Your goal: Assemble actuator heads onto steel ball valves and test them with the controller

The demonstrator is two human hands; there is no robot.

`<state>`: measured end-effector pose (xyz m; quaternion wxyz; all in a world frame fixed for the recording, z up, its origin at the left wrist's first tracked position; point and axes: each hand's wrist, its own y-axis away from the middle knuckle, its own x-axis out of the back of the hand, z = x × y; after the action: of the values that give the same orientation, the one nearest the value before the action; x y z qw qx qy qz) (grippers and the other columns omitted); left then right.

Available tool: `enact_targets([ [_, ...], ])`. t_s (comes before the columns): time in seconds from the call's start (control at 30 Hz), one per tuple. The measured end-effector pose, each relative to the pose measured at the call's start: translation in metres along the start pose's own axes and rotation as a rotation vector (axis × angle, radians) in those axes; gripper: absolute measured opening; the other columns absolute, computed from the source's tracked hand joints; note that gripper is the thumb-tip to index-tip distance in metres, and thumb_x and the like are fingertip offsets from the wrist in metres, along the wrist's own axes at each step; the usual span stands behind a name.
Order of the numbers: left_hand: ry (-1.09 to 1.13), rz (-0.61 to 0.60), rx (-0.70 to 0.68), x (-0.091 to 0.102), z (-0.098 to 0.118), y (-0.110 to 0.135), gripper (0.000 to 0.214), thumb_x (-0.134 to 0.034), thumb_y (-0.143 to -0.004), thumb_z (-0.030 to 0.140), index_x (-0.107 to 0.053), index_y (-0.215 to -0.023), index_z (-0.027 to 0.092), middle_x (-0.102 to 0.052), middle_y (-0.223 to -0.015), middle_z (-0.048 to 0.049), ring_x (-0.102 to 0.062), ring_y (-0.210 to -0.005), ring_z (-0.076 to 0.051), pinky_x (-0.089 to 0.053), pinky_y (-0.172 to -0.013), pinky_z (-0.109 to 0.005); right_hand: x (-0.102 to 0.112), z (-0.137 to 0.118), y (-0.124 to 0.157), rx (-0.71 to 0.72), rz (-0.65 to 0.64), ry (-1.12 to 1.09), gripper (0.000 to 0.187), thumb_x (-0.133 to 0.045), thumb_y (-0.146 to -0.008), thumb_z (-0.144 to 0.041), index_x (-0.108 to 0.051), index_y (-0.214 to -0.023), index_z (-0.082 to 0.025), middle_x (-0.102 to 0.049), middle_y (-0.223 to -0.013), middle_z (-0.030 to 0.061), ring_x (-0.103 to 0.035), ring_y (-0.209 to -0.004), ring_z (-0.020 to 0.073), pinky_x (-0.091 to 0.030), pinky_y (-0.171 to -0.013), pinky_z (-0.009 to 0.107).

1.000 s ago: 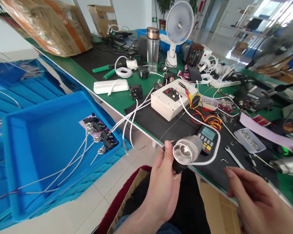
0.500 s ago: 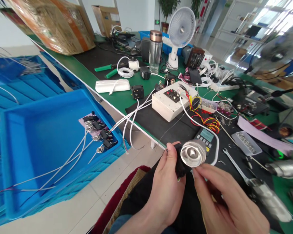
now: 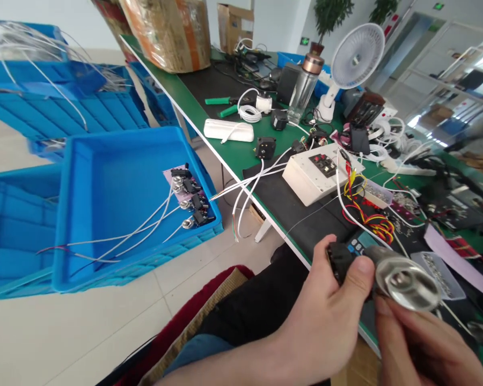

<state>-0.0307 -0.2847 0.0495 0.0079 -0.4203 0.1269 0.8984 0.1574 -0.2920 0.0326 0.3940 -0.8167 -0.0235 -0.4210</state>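
Observation:
My left hand (image 3: 322, 316) is closed around a small black housing (image 3: 340, 260), with the thumb across it. A round, shiny metal fitting (image 3: 406, 281) sits beside the housing, its hollow end turned towards me; whether the two are joined is hidden by the thumb. Just below, the fingertips of my right hand (image 3: 422, 335) are pinched together at the fitting's lower rim. Behind the hands lies a handheld meter with a small screen (image 3: 364, 239), partly covered.
To the left, a blue bin (image 3: 121, 182) holds several black parts with metal fittings (image 3: 191, 201) and white cables. On the table stand a white box with switches (image 3: 312, 177), a glass bottle (image 3: 304, 94), a white fan (image 3: 356, 56) and a tray of small metal pieces (image 3: 438, 273).
The view has swung left, so the bin and table sit further right. Both hands, with the housing and fitting, appear lower right; the left thumb now lies over the housing near the fitting.

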Motion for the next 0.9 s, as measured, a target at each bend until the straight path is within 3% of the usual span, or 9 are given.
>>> enact_targets([
  [0.13, 0.006, -0.026, -0.027, -0.004, 0.008, 0.001, 0.057, -0.063, -0.103, 0.052, -0.045, -0.149, 0.023, -0.069, -0.141, -0.0072, -0.064, -0.130, -0.019, -0.045, -0.116, -0.032, -0.013, -0.006, 0.003, -0.143, 0.178, 0.000, 0.038, -0.093, -0.081, -0.026, -0.079, -0.116, -0.020, -0.078, -0.115, 0.0095, -0.075, -0.083, 0.0233, -0.062, -0.077, 0.034],
  [0.27, 0.031, -0.038, -0.054, -0.002, 0.014, 0.004, 0.049, -0.062, -0.105, 0.049, -0.049, -0.144, 0.023, -0.068, -0.142, -0.0055, -0.063, -0.131, -0.016, -0.044, -0.115, -0.028, -0.006, -0.002, -0.007, -0.039, 0.043, -0.047, 0.020, -0.084, -0.091, -0.031, -0.080, -0.109, -0.022, -0.079, -0.106, 0.0084, -0.077, -0.079, 0.0235, -0.064, -0.070, 0.032],
  [0.47, 0.052, 0.025, 0.016, 0.001, 0.017, 0.006, 0.054, -0.066, -0.102, 0.051, -0.049, -0.147, 0.025, -0.073, -0.131, -0.0037, -0.066, -0.125, -0.016, -0.046, -0.110, -0.027, 0.017, 0.004, -0.019, 0.105, -0.180, -0.005, 0.025, -0.074, -0.099, -0.034, -0.080, -0.120, -0.021, -0.080, -0.109, 0.0088, -0.079, -0.080, 0.0208, -0.064, -0.068, 0.022],
  [0.6, 0.058, 0.113, 0.113, 0.001, 0.020, 0.005, 0.057, -0.069, -0.099, 0.054, -0.053, -0.147, 0.028, -0.075, -0.124, -0.0033, -0.067, -0.119, -0.018, -0.047, -0.104, -0.029, 0.019, 0.007, -0.024, 0.248, -0.255, 0.113, 0.024, -0.067, -0.102, -0.025, -0.080, -0.122, -0.022, -0.080, -0.110, 0.0058, -0.079, -0.081, 0.0183, -0.063, -0.070, 0.017],
  [0.7, 0.048, 0.168, 0.130, 0.002, 0.021, 0.003, 0.056, -0.068, -0.100, 0.053, -0.055, -0.147, 0.026, -0.075, -0.125, -0.0054, -0.067, -0.117, -0.019, -0.046, -0.107, -0.032, 0.016, 0.005, -0.030, 0.398, -0.301, 0.161, 0.028, -0.062, -0.104, -0.020, -0.076, -0.128, -0.016, -0.079, -0.112, 0.0073, -0.080, -0.085, 0.0168, -0.062, -0.075, 0.015],
  [0.8, 0.079, 0.180, 0.103, 0.004, 0.018, 0.002, 0.054, -0.070, -0.099, 0.054, -0.058, -0.144, 0.027, -0.075, -0.127, -0.0051, -0.066, -0.122, -0.021, -0.043, -0.113, -0.034, 0.006, -0.012, -0.037, 0.412, -0.233, 0.173, 0.026, -0.065, -0.103, -0.018, -0.072, -0.127, -0.011, -0.079, -0.110, 0.0107, -0.079, -0.088, 0.0164, -0.062, -0.082, 0.016],
  [0.9, 0.164, 0.221, 0.101, 0.005, 0.015, 0.000, 0.054, -0.075, -0.095, 0.053, -0.063, -0.139, 0.026, -0.074, -0.129, -0.0053, -0.063, -0.130, -0.024, -0.043, -0.114, -0.034, -0.009, -0.040, -0.043, 0.205, -0.017, 0.175, 0.025, -0.077, -0.094, -0.013, -0.071, -0.118, -0.014, -0.079, -0.106, 0.0097, -0.078, -0.084, 0.0157, -0.061, -0.080, 0.020],
])
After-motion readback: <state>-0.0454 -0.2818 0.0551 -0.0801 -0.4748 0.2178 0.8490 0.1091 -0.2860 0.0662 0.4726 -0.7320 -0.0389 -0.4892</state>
